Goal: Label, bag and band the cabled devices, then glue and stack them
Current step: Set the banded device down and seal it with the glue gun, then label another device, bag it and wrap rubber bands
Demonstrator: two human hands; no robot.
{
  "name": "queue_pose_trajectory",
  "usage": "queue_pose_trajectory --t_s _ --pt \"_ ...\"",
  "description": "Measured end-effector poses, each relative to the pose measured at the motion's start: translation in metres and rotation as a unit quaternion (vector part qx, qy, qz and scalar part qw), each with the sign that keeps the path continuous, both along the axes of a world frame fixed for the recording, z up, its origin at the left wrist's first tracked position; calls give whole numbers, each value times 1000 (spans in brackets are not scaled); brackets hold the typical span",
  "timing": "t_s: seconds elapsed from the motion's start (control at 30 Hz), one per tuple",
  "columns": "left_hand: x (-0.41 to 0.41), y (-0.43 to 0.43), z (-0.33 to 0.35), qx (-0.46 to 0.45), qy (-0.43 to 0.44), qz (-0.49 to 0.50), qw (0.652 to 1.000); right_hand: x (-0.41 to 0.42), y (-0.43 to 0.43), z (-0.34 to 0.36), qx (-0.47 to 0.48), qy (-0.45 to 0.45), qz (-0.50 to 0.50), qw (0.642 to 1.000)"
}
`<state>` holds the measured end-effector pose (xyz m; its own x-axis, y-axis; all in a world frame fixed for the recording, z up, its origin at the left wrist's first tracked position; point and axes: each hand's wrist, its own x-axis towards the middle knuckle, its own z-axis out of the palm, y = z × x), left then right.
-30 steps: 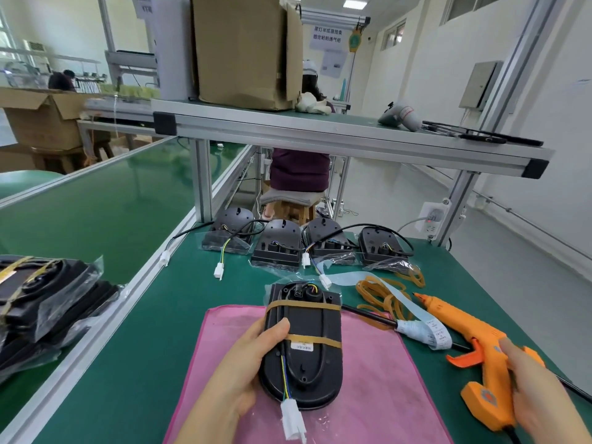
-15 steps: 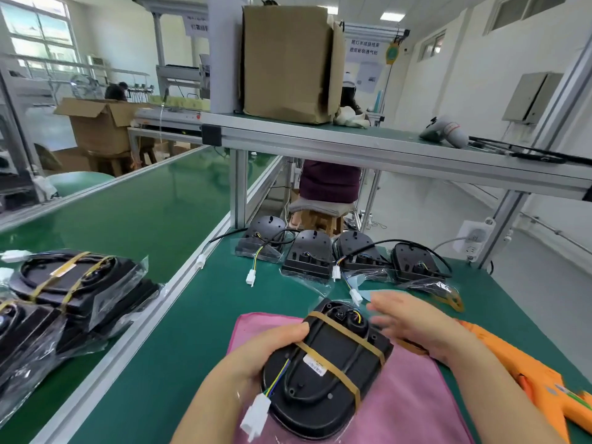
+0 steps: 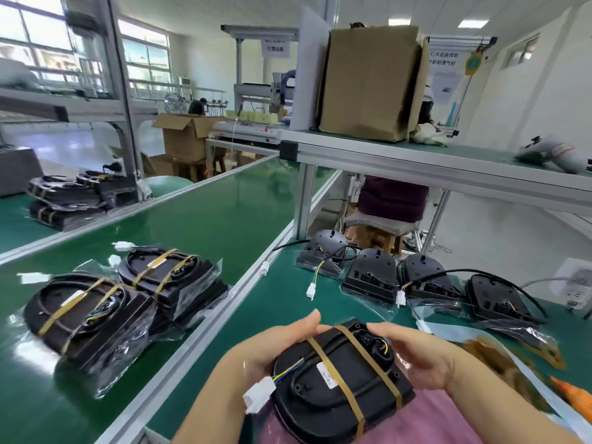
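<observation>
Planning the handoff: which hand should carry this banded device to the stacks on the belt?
Probably the left hand: it grips the device on the side nearest the stacks.

Left hand (image 3: 272, 344), right hand (image 3: 419, 357), cupped inward

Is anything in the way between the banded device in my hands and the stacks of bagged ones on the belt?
Nothing visible blocks it. The banded device, held by the left hand and right hand, has only the low aluminium rail between it and the stacks; lift it over.
</observation>
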<state>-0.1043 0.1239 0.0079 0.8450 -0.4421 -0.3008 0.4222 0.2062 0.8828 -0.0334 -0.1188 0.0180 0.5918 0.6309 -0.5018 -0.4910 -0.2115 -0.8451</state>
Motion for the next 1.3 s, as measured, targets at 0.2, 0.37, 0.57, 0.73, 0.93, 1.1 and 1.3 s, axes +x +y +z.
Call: queue_pose_trajectory --t_s 0.2,0.37,0.57,0.73,0.93,1.1,1.3 --pt "0 14 -24 -260 13 161 952 12 26 3 58 32 -115 991" --pt "-20 -34 -29 -236 -9 392 889 17 95 22 140 42 -179 973" --pt "-13 -17 5 -202 -139 642 727 -2 207 42 154 56 -173 971" --pt "-12 50 23 -199 -138 733 636 -17 286 50 120 60 -138 981" --pt "-18 92 22 -212 -124 780 575 -32 336 53 84 57 -98 990" --pt "-19 101 24 -239 -79 789 560 -32 348 51 38 45 -80 995" --pt "-17 96 16 -348 -86 787 503 -17 343 44 -28 -24 -4 999"
